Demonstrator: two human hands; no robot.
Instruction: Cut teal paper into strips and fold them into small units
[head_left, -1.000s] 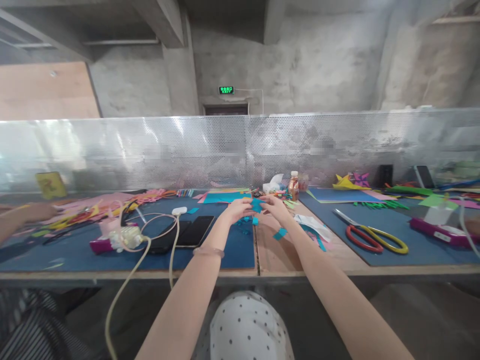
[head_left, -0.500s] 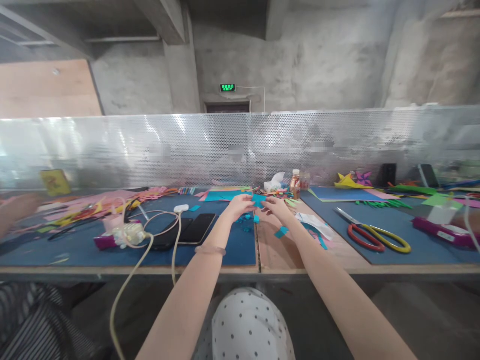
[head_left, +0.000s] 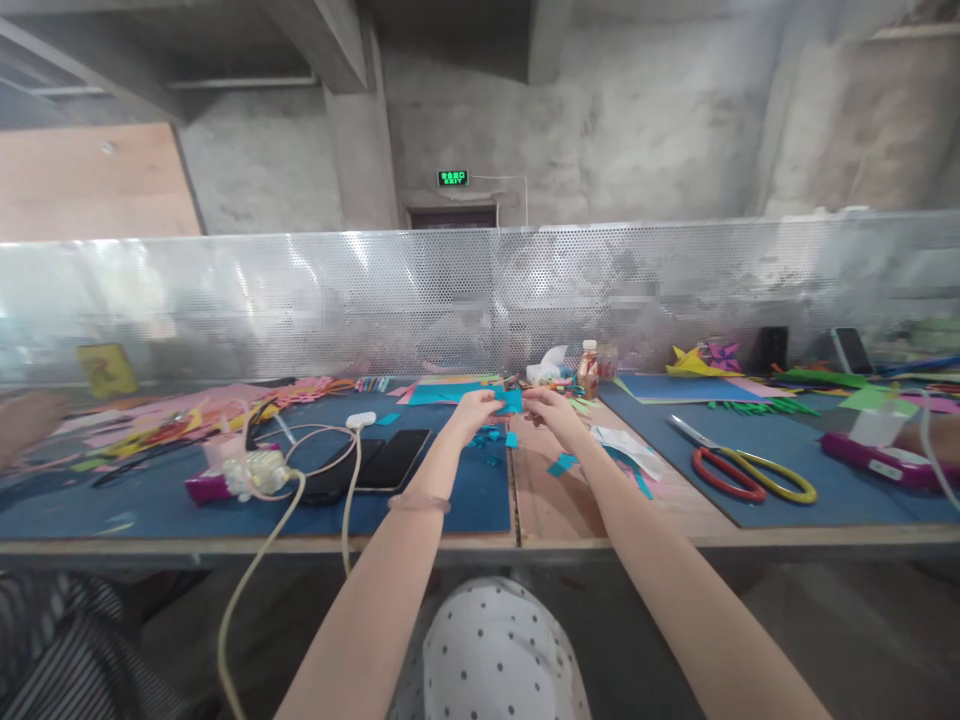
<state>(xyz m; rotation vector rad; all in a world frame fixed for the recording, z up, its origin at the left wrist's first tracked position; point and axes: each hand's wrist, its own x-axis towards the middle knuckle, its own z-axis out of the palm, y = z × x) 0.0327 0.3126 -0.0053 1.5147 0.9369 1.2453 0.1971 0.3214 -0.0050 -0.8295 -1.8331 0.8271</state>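
A small piece of blue paper [head_left: 511,401] is stretched between my two hands above the table. My left hand [head_left: 477,412] pinches its left side, and my right hand [head_left: 550,408] grips its right side. Parts of the fingertips are hidden behind the hands and paper. Just below lie small blue paper scraps [head_left: 489,441] on the blue mat. Another blue scrap [head_left: 562,464] rests on the bare wood beneath my right wrist. Behind my left hand are larger sheets of blue paper [head_left: 439,393].
Scissors [head_left: 739,472] with red and yellow handles lie at right. Two dark phones [head_left: 394,460] and a white charging cable [head_left: 348,500] are at left. A bottle [head_left: 589,370] stands near the perforated metal partition [head_left: 420,300]. Another person's hand [head_left: 26,420] appears at the far left.
My hands still hold the blue paper and have drawn slightly to the left in view. The paper appears flatter. The view has shifted a little.
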